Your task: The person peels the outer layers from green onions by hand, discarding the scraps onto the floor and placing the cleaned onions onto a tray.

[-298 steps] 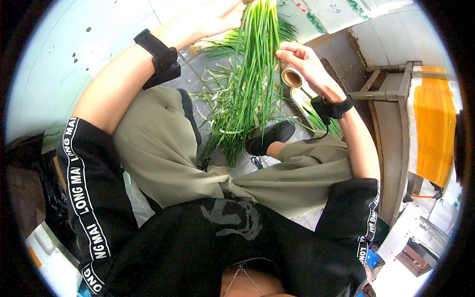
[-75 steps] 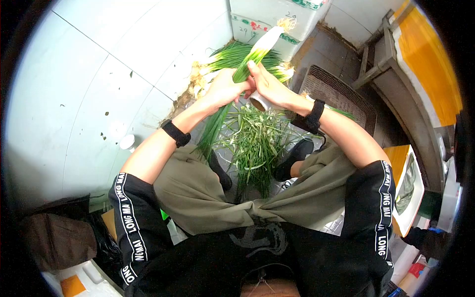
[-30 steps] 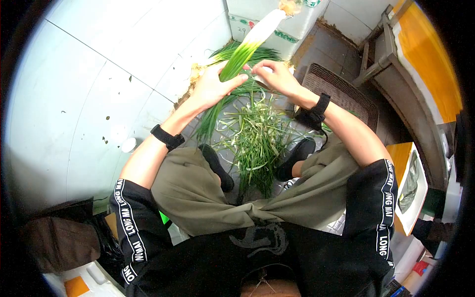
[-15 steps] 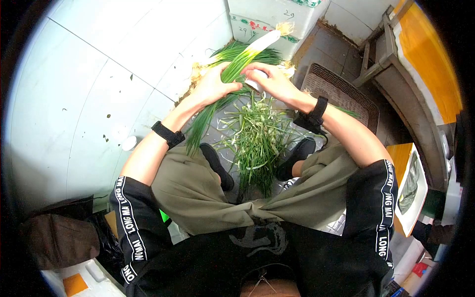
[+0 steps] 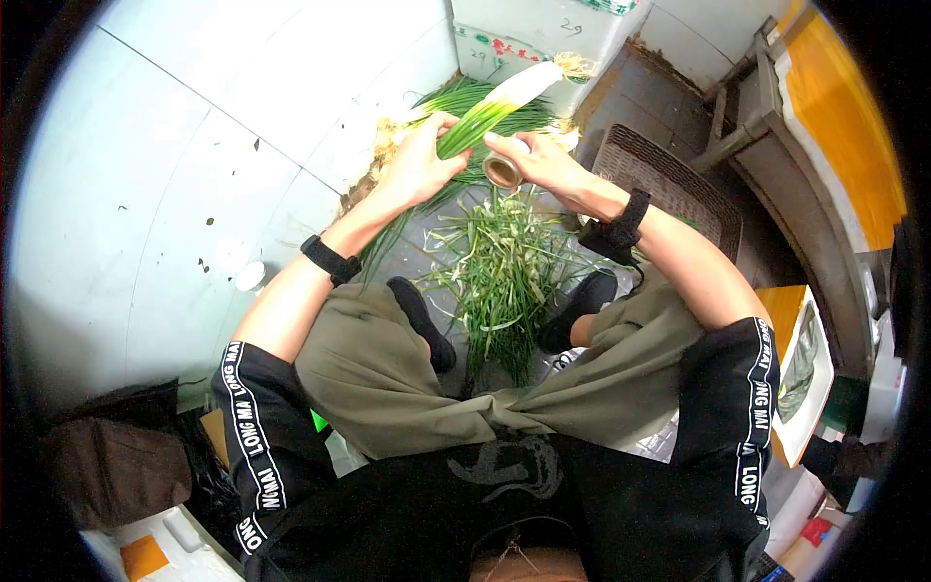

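Observation:
My left hand (image 5: 422,165) is closed round a bunch of scallions (image 5: 499,107), which tilts up and to the right with its white ends and roots pointing away from me. Just right of the stalks, my right hand (image 5: 551,167) grips a roll of tape (image 5: 502,173), its brown core facing me. Behind both hands lie more scallions (image 5: 464,99) on the floor, partly hidden by the held bunch. A loose heap of scallion trimmings (image 5: 509,276) covers the floor between my shoes, below the hands.
White boxes (image 5: 524,34) are stacked against the far wall. A brown woven basket (image 5: 669,179) sits to the right, beside a bench with an orange-yellow top (image 5: 839,121). The tiled wall (image 5: 175,175) runs along my left, with a small white round object (image 5: 250,276) near it.
The roll of tape has turned so its core now shows, and my right hand has shifted slightly lower and right. The bunch leans a little further right in my left hand.

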Available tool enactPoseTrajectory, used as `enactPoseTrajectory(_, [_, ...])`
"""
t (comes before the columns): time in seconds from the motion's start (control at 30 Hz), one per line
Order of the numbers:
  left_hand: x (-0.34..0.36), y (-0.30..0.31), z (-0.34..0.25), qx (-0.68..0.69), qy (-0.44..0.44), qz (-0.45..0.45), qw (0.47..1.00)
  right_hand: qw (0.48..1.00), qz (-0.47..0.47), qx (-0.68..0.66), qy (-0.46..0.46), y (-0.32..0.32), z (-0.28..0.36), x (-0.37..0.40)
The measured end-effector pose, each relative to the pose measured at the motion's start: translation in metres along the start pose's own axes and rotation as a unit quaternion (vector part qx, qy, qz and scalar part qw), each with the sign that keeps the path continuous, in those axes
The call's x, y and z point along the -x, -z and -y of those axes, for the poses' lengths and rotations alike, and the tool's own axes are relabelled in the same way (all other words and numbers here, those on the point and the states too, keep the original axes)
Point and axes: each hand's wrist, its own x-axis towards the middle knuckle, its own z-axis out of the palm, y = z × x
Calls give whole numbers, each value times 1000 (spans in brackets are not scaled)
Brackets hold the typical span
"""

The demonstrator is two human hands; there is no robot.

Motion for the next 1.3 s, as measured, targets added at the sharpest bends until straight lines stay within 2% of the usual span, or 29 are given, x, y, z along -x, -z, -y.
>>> enactPoseTrajectory(0.07, [-3,-1,8,37,81,33,995,978,142,-152,24,0,-6,-1])
enactPoseTrajectory(0.2, [-1,-3,14,-46,41,-17,998,982,110,-147,40,0,6,6])
enactPoseTrajectory(0.27, [-2,-2,18,-74,27,5,997,995,77,-24,65,5,8,5])
enactPoseTrajectory(0.33, [0,-5,19,-86,38,19,995,995,74,12,64,5,9,6])
enactPoseTrajectory(0.37, [0,-7,19,-98,48,35,993,976,-20,146,162,3,-6,-1])
enactPoseTrajectory(0.4, [1,-8,18,-98,48,35,993,920,-113,274,255,0,-5,-1])
enactPoseTrajectory(0.53, [0,-9,13,-88,66,33,993,876,-171,333,305,-7,7,9])
enactPoseTrajectory(0.57, [-1,-9,11,-77,74,34,994,877,-180,306,324,-8,7,8])
enactPoseTrajectory(0.67, [0,-9,7,-122,73,47,989,898,-152,265,316,-9,11,8])
enactPoseTrajectory(0.8, [2,-14,13,-150,71,60,984,892,-152,246,348,-9,13,4])
enactPoseTrajectory(0.87, [2,-14,12,-163,46,99,981,880,-121,286,359,-6,22,6])
enactPoseTrajectory(0.9, [3,-16,11,-160,-16,64,985,880,-120,287,359,-6,23,6])
enactPoseTrajectory(0.97, [4,-20,8,-109,-11,96,989,937,-88,180,287,-8,22,4])
enactPoseTrajectory(1.0, [5,-19,1,-59,-7,129,990,937,-88,181,287,-9,20,3])
enactPoseTrajectory(1.07, [7,-17,-6,-107,-15,112,988,969,-101,84,211,-9,16,-2])
enactPoseTrajectory(1.1, [8,-15,-10,-156,-22,96,983,968,-107,100,205,-7,16,-3])
enactPoseTrajectory(1.13, [10,-14,-14,-156,-22,96,983,968,-107,100,205,-6,15,-2])
enactPoseTrajectory(1.2, [11,-10,-18,-119,9,96,988,945,-118,191,236,-5,14,1])
enactPoseTrajectory(1.3, [7,-8,-10,-81,2,81,993,944,-101,172,261,-7,15,4])
